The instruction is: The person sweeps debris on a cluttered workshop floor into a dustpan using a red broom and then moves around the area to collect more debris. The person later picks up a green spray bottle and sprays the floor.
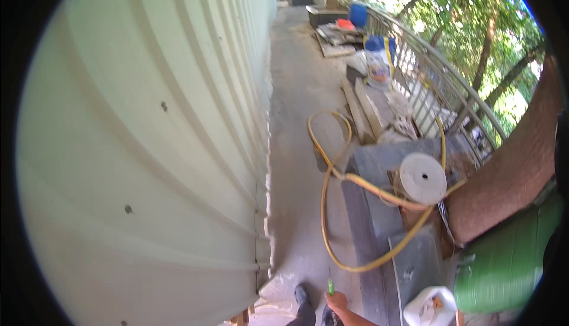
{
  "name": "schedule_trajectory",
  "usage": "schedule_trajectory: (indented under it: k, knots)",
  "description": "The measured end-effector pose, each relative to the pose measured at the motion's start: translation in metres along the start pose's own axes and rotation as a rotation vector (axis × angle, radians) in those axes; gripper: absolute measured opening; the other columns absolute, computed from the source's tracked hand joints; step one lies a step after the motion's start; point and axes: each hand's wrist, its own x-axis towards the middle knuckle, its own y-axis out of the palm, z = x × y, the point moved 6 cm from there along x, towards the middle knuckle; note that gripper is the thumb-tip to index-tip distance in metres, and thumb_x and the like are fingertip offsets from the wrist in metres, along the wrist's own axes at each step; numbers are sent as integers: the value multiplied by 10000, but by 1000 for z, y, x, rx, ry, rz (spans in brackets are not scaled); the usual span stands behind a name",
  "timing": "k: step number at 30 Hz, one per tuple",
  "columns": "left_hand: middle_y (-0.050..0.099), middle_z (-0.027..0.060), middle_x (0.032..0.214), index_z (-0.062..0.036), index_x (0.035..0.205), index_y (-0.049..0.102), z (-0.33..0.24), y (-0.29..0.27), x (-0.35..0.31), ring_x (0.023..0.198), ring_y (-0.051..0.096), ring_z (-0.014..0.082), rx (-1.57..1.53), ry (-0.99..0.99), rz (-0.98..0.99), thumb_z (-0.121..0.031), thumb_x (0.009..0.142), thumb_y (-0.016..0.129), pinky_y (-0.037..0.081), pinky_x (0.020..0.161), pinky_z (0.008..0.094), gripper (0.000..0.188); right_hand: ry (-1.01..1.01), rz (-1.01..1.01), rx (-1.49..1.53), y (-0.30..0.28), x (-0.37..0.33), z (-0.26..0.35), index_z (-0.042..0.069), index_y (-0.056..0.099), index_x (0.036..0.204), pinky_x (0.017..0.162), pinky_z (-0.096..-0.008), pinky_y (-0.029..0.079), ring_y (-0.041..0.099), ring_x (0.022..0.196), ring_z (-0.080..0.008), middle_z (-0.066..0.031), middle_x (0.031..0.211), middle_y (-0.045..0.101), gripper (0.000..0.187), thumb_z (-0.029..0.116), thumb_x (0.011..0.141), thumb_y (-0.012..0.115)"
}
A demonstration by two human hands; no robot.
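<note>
My right hand [338,303] comes in at the lower edge, its fingers closed round the green handle of a screwdriver [331,285]. The thin shaft points up and away from me, over the concrete walkway [293,148]. Nothing touches the tool's tip. My left hand does not show. Below the hand, one of my dark shoes [302,294] stands on the ground, and the other is partly hidden by the hand.
A pale corrugated metal wall [160,148] runs along the left. A yellow hose [325,207] loops over the walkway and a grey ledge [379,163]. Right of me are a white round spool [422,178], tree trunk [510,184], green bulky object [504,261], white container [430,308] and railing [456,89].
</note>
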Motion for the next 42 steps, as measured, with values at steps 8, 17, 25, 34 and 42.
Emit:
schedule_trajectory:
  k: [8, 17, 25, 34, 42]
  knots:
    - [655, 130, 807, -1, 1008, 629, 13, -35, -36, 652, 575, 176, 383, 78, 122, -263, 909, 448, 471, 572, 335, 334, 581, -97, 208, 10, -137, -204, -30, 672, 872, 783, -471, 510, 641, 900, -387, -243, 902, 659, 450, 400, 783, 576]
    - [646, 195, 835, 70, 1040, 561, 95, -80, 49, 541, 586, 211, 364, -3, 393, -170, 854, 481, 469, 456, 313, 313, 924, -227, 461, 77, -299, -280, 2, 681, 926, 808, -452, 503, 639, 929, -364, -219, 949, 662, 390, 355, 785, 595]
    - [628, 171, 793, 68, 1054, 545, 118, -120, 78, 531, 612, 238, 580, -18, 568, -169, 861, 484, 492, 449, 332, 312, 1056, -152, 598, 185, -412, -345, -12, 672, 942, 783, -438, 516, 651, 904, -358, -220, 942, 666, 400, 312, 720, 596]
    - [632, 168, 818, 71, 1061, 549, 122, -40, 23, 582, 628, 228, 831, 120, 682, -187, 859, 486, 508, 475, 324, 333, 1233, -107, 744, 327, -508, -405, -3, 696, 813, 701, -392, 538, 690, 698, -248, -131, 718, 684, 291, 271, 752, 620]
    - [632, 145, 769, 62, 984, 589, 191, -16, -14, 522, 592, 182, 858, 281, 651, -174, 855, 476, 489, 440, 292, 292, 1279, -235, 835, 341, -578, -503, -13, 679, 897, 742, -421, 528, 671, 837, -317, -196, 871, 678, 333, 284, 772, 599]
